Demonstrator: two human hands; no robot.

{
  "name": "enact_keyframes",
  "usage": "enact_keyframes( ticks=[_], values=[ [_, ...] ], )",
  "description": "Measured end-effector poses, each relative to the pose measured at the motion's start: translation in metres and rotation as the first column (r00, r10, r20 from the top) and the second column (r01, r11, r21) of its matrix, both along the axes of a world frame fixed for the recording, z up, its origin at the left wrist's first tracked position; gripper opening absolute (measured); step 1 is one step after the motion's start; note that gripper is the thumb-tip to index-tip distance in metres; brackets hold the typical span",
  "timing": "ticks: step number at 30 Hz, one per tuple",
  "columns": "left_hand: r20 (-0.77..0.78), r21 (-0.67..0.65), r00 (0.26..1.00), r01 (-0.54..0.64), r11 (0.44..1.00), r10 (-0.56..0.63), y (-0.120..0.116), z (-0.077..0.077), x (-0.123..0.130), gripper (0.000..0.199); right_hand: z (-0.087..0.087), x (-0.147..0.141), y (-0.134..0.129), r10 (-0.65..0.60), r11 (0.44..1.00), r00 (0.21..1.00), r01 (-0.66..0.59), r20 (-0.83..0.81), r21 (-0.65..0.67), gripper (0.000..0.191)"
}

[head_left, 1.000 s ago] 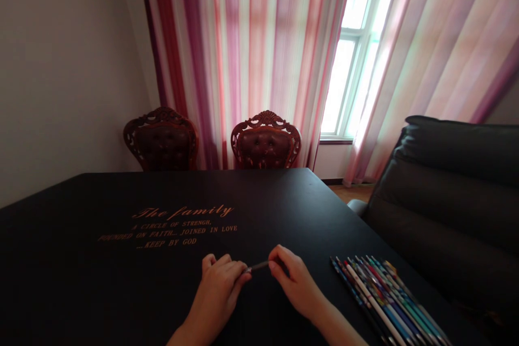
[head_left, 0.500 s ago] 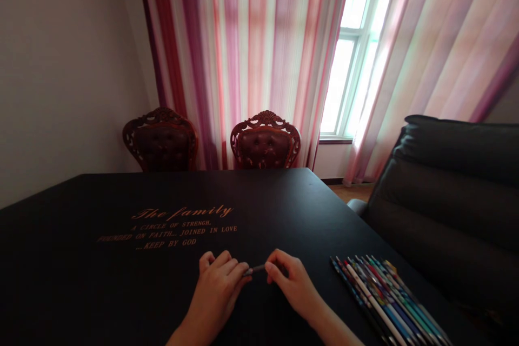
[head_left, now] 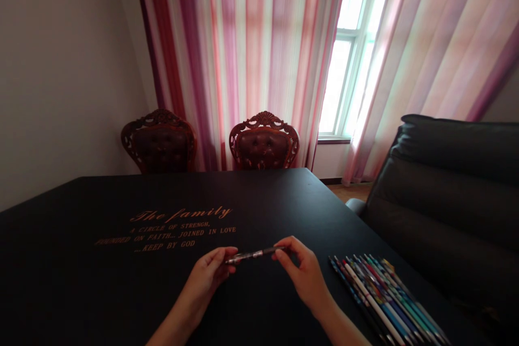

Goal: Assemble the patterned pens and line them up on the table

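Note:
A dark pen (head_left: pixel 254 254) with a shiny, patterned barrel is held nearly level above the black table (head_left: pixel 267 200). My left hand (head_left: pixel 208 273) is closed on its left end, thumb on top and fingers curled beneath. At the other end, the thumb and fingertips of my right hand (head_left: pixel 302 270) pinch the pen. Its middle shows plainly between the two hands, while both ends are partly covered by fingers. To the right of my right hand lies a row of several pens (head_left: pixel 385 297) in blue, white, black and green.
Gold lettering (head_left: pixel 182 213) is printed across the table's left half. Two carved chairs (head_left: pixel 264 143) stand behind the far edge, before striped curtains (head_left: pixel 259 38). A dark leather armchair (head_left: pixel 450 200) is close to the table's right side.
My hands have moved apart and slightly up, so more of the pen shows. The left hand has turned and shifted left, with its thumb now on top.

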State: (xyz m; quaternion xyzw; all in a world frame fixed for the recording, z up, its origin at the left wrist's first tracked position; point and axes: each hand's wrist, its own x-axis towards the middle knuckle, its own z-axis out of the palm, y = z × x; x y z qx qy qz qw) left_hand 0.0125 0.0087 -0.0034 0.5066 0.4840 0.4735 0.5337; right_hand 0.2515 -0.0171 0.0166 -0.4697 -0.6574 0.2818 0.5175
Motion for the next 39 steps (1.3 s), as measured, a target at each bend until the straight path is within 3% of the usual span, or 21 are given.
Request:
enact_keyframes(
  ticks=[2, 5, 8, 13, 18, 21, 24, 28, 33, 36, 39],
  values=[
    [0.23, -0.094, 0.973, 0.03, 0.995, -0.008, -0.003, 0.005, 0.0, 0.024, -0.001, 0.001, 0.001, 0.003, 1.0, 0.999, -0.004, -0.052, -0.02, 0.018],
    [0.547, -0.219, 0.836, 0.091, 0.972, 0.045, -0.007, 0.01, 0.001, 0.015, -0.003, 0.001, 0.002, 0.012, 0.999, 0.997, -0.016, -0.078, -0.049, 0.02],
    [0.605, -0.264, 0.79, 0.078, 0.961, 0.102, -0.008, 0.01, 0.003, 0.013, -0.003, -0.001, 0.001, 0.014, 0.998, 0.999, -0.017, -0.048, -0.06, 0.021],
    [0.585, -0.273, 0.796, 0.009, 0.962, 0.159, -0.003, 0.005, 0.003, 0.015, -0.002, -0.004, -0.001, 0.059, 0.996, 0.997, -0.055, 0.042, -0.074, 0.018],
    [0.547, -0.255, 0.817, -0.046, 0.966, 0.184, 0.0, 0.005, 0.002, 0.017, 0.0, -0.009, -0.004, 0.03, 0.999, 0.965, -0.02, 0.259, -0.038, 0.005],
    [0.499, -0.241, 0.847, -0.069, 0.968, 0.184, 0.0, 0.003, 0.001, 0.017, 0.007, -0.013, -0.007, 0.003, 1.0, 0.915, -0.013, 0.405, 0.021, 0.006],
    [0.273, -0.156, 0.942, -0.158, 0.975, 0.196, 0.0, -0.002, -0.001, 0.036, 0.017, -0.011, -0.013, -0.092, 0.995, 0.854, 0.062, 0.512, 0.074, 0.008],
    [0.058, 0.041, 0.979, -0.196, 0.98, 0.194, 0.002, -0.011, 0.001, 0.05, 0.02, 0.008, -0.033, -0.301, 0.951, 0.733, 0.274, 0.61, 0.14, 0.011],
    [-0.137, 0.167, 0.983, -0.097, 0.981, 0.121, 0.002, -0.019, 0.01, 0.054, -0.019, 0.055, -0.08, -0.514, 0.827, 0.562, 0.526, 0.648, 0.199, 0.019],
    [-0.223, 0.208, 0.971, -0.045, 0.977, 0.092, 0.001, -0.022, 0.012, 0.051, -0.048, 0.083, -0.104, -0.567, 0.785, 0.507, 0.57, 0.649, 0.242, 0.021],
    [-0.258, 0.228, 0.962, -0.029, 0.973, 0.089, 0.001, -0.024, 0.012, 0.052, -0.064, 0.097, -0.117, -0.598, 0.762, 0.473, 0.587, 0.647, 0.274, 0.025]
  ],
)
